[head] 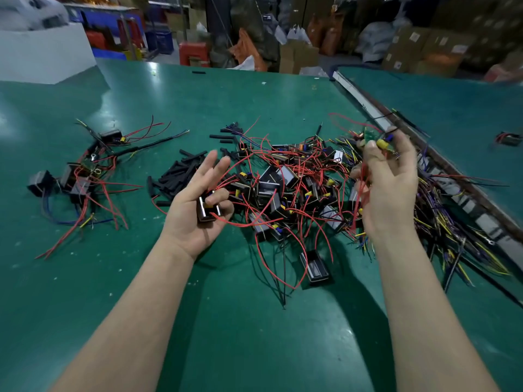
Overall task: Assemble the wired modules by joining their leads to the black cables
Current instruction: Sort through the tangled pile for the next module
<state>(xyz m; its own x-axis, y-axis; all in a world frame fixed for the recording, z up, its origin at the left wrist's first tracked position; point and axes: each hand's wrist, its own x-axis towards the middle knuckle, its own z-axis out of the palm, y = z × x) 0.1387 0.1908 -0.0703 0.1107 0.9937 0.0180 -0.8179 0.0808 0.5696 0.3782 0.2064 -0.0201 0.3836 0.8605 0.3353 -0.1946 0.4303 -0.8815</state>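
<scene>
The left hand [198, 206] lies palm up over the green table [198, 321]. Its thumb and a curled finger pinch a small black module [209, 212] that sits in the palm, while the other fingers stretch out straight toward the far side. Red leads [243, 222] run from this module out past the thumb, to the right, into the pile [294, 190] of black modules and red wires that lies just beyond and right of the palm.

The right hand [387, 188] is raised above the right edge of the pile, fingers curled. Its fingertips [370, 149] pinch a small green board [370, 138] with a yellow part [382, 143] at the top of the grip. Red wires [359, 199] hang down from this grip along the palm toward the pile below; whether they join the board I cannot tell, as the hand is blurred.

A heap of short black sleeves [181, 172] lies just beyond the left hand, near its straight fingertips. Further left of that hand, well apart, lie several modules with black cables [135, 149] and red and blue wires [93, 193] spread on the table. Right of the right hand, a bundle of black, yellow and purple wires [458, 222] runs along the table's raised edge strip [365, 100]. One module [315, 267] lies alone on the near side of the pile, between the two forearms.
</scene>
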